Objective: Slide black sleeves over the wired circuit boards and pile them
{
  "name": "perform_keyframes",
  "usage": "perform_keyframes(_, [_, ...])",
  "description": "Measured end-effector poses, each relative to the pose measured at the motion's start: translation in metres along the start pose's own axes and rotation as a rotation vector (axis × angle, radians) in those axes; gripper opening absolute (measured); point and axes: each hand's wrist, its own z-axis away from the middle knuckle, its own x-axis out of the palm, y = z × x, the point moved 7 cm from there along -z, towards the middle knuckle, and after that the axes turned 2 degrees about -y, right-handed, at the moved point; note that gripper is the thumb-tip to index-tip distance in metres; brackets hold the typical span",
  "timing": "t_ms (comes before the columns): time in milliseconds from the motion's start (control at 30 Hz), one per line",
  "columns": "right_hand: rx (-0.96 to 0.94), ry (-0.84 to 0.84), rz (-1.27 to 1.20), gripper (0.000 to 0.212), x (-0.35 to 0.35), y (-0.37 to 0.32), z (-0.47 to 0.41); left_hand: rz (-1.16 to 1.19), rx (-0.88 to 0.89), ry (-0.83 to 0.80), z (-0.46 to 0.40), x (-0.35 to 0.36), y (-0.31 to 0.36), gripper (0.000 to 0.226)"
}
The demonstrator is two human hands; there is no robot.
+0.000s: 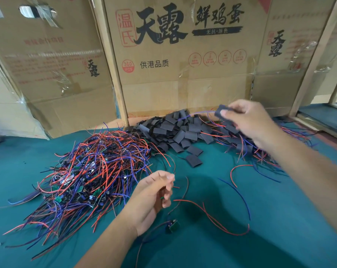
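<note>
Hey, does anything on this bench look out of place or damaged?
Mostly orderly: three piles. One black sleeve lies alone on the green mat, apart from the sleeve pile, and one circuit board sits by itself near the left hand. The cardboard backdrop is torn and taped.

a heap of flat black sleeve pieces (pixel 180 130) lies at the back of the cloth, between a big tangle of bare green circuit boards with red and blue wires (pixel 86 171) and a pile of sleeved boards (pixel 260 146); one sleeved board (pixel 220 112) is held raised, one bare board (pixel 172 225) lies alone in front
</note>
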Motion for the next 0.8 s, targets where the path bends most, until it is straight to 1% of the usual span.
perform_keyframes(67, [-0.007, 0.125, 0.141, 0.011, -0.024, 0.0, -0.036, -0.203, 0.051, 0.041, -0.001, -0.005, 0.001, 0.019])
perform_keyframes(100, [-0.001, 0.179, 0.263, 0.013, -0.035, 0.004, -0.051, -0.291, 0.078, 0.04, -0.001, -0.006, 0.001, 0.018])
perform_keyframes(133, [0.012, 0.214, 0.392, 0.02, -0.043, 0.01, -0.064, -0.352, 0.094, 0.028, -0.002, -0.006, 0.0, 0.017])
perform_keyframes(167, [0.04, 0.215, 0.518, 0.026, -0.047, 0.021, -0.075, -0.395, 0.106, 0.016, -0.003, -0.006, -0.001, 0.018])
perform_keyframes(200, [0.083, 0.191, 0.634, 0.028, -0.049, 0.033, -0.082, -0.462, 0.128, 0.019, -0.003, -0.007, -0.001, 0.019])
perform_keyframes(233, [0.131, 0.156, 0.741, 0.027, -0.048, 0.048, -0.087, -0.586, 0.177, 0.035, -0.003, -0.009, 0.001, 0.021])
perform_keyframes(300, [0.203, 0.115, 0.942, 0.027, -0.047, 0.069, -0.088, -0.954, 0.301, 0.089, -0.003, -0.009, 0.006, 0.022])
perform_keyframes(333, [0.214, 0.123, 1.039, 0.029, -0.047, 0.074, -0.089, -1.085, 0.347, 0.101, -0.001, -0.005, 0.008, 0.021])
perform_keyframes(367, [0.202, 0.158, 1.126, 0.033, -0.047, 0.074, -0.091, -1.144, 0.382, 0.088, 0.001, -0.002, 0.009, 0.02])
perform_keyframes(433, [0.135, 0.262, 1.198, 0.04, -0.042, 0.061, -0.088, -1.207, 0.411, 0.052, 0.004, 0.005, 0.008, 0.017])
perform_keyframes(467, [0.072, 0.291, 1.164, 0.041, -0.034, 0.05, -0.086, -1.269, 0.412, 0.034, 0.005, 0.009, 0.007, 0.016])
perform_keyframes(500, [-0.01, 0.272, 1.088, 0.037, -0.019, 0.037, -0.082, -1.335, 0.42, 0.021, 0.006, 0.012, 0.006, 0.016])
perform_keyframes(533, [-0.098, 0.197, 0.983, 0.028, 0.003, 0.022, -0.076, -1.381, 0.428, 0.014, 0.007, 0.015, 0.006, 0.018])
perform_keyframes(567, [-0.167, 0.078, 0.857, 0.017, 0.028, 0.008, -0.066, -1.408, 0.449, 0.014, 0.009, 0.017, 0.007, 0.018])
perform_keyframes(600, [-0.207, -0.078, 0.723, 0.007, 0.058, -0.006, -0.052, -1.414, 0.471, 0.01, 0.012, 0.021, 0.009, 0.019])
perform_keyframes(700, [-0.28, -0.514, 0.384, 0.011, 0.148, -0.044, 0.008, -1.403, 0.557, 0.001, 0.018, 0.029, 0.012, 0.018])
perform_keyframes(733, [-0.295, -0.643, 0.321, 0.012, 0.174, -0.053, 0.029, -1.423, 0.563, -0.015, 0.019, 0.034, 0.012, 0.019])
perform_keyframes(800, [-0.312, -0.863, 0.315, 0.012, 0.219, -0.063, 0.068, -1.436, 0.596, -0.088, 0.021, 0.04, 0.007, 0.025])
